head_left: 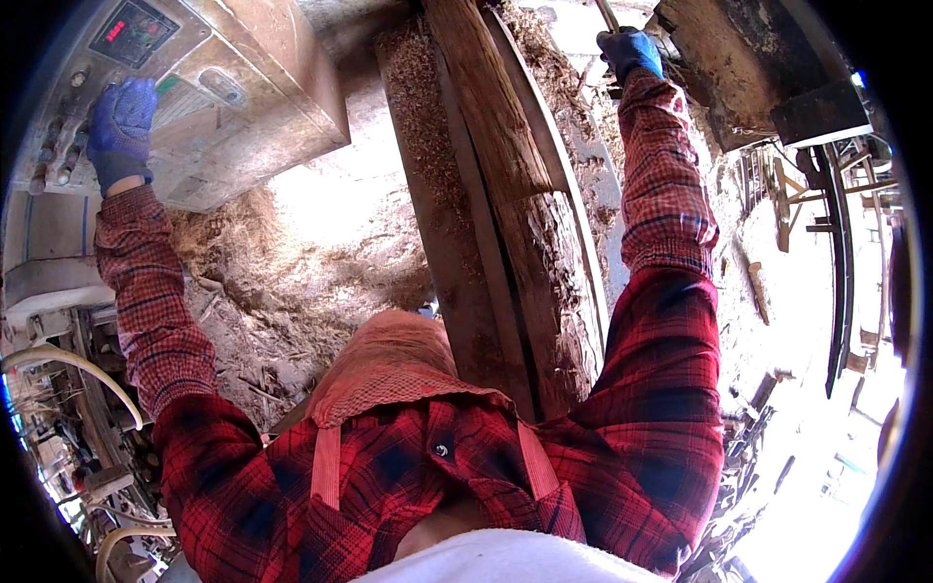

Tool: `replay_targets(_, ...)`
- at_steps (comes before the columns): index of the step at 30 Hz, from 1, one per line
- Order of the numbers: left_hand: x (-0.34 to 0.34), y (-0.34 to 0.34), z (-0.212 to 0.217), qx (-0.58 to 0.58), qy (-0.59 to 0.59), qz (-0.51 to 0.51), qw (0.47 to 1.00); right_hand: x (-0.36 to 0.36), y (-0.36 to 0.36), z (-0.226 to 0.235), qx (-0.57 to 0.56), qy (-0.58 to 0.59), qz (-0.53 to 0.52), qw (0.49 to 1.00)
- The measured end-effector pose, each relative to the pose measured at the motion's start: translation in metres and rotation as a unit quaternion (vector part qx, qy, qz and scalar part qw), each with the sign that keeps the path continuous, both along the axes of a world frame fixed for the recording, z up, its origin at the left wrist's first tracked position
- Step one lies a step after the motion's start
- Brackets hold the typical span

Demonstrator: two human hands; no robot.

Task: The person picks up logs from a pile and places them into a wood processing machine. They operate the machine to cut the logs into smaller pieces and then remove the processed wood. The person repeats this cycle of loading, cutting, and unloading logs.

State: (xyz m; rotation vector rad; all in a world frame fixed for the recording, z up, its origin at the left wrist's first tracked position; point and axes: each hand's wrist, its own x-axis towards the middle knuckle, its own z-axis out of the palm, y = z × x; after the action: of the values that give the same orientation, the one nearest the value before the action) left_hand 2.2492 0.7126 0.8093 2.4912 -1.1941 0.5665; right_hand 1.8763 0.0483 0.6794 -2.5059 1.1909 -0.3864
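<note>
My left hand, in a blue glove, rests flat on a dusty grey control panel at the upper left, over its knobs and next to a small display with red digits. My right hand, also in a blue glove, is stretched far forward and closed around a thin metal lever at the top. Between my arms a long rough log lies on a metal rail bed, running away from me. Both sleeves are red plaid.
Sawdust and bark scraps cover the ground under the panel. A dark rusty machine housing stands at the upper right. Hoses and cables hang at the lower left. A metal frame and track run down the right side.
</note>
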Motion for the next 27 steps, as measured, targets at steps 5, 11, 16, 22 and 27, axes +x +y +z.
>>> replay_targets(5, -0.025, -0.03, -0.003, -0.246, 0.231, -0.062, 0.939, -0.004, -0.002, 0.002, 0.003, 0.019, -0.022, 1.0)
replay_targets(11, -0.022, -0.027, -0.009, -0.484, 0.447, -0.155, 0.736, -0.005, -0.005, -0.001, 0.011, 0.015, -0.024, 1.0)
replay_targets(16, 0.024, 0.007, -0.019, -0.332, 0.357, -0.18, 0.854, -0.001, 0.007, 0.01, 0.029, 0.035, -0.016, 0.999)
replay_targets(22, -0.003, -0.024, -0.025, -0.477, 0.471, -0.217, 0.709, -0.004, 0.003, 0.007, 0.031, 0.023, -0.031, 0.999)
replay_targets(27, -0.09, -0.068, 0.015, -0.588, 0.47, -0.053, 0.656, -0.003, -0.002, 0.006, 0.038, 0.027, -0.027, 0.999)
